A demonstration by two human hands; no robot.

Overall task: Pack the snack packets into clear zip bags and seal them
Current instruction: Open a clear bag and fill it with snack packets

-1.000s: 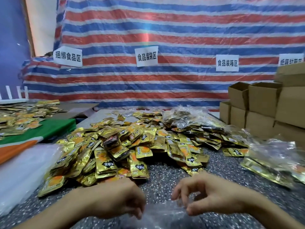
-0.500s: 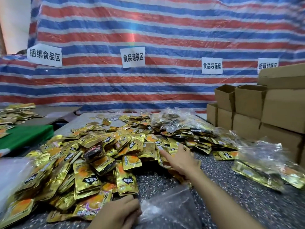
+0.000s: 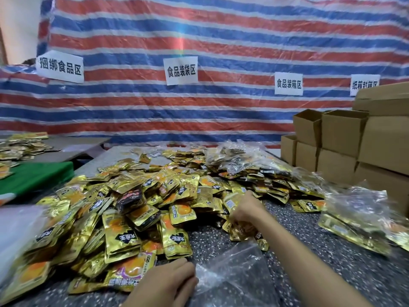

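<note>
A wide heap of gold snack packets (image 3: 124, 209) covers the speckled table (image 3: 298, 247). Near the front edge lies an empty clear zip bag (image 3: 234, 271). My left hand (image 3: 168, 282) pinches the bag's left edge. My right hand (image 3: 245, 209) is stretched out to the heap's near right side, and its fingers curl round a bunch of gold packets (image 3: 241, 231). Filled clear bags (image 3: 363, 213) of packets lie at the right.
Stacked cardboard boxes (image 3: 340, 138) stand at the back right. More filled bags (image 3: 239, 156) sit behind the heap. A pile of clear plastic (image 3: 15, 235) lies at the left edge, with a green cloth (image 3: 37, 176) behind it. A striped tarp with paper signs hangs behind.
My right hand left the zip bag, reached out to the heap and closed on several packets. The left hand stays at the bag's edge. The view has shifted left and closer.
</note>
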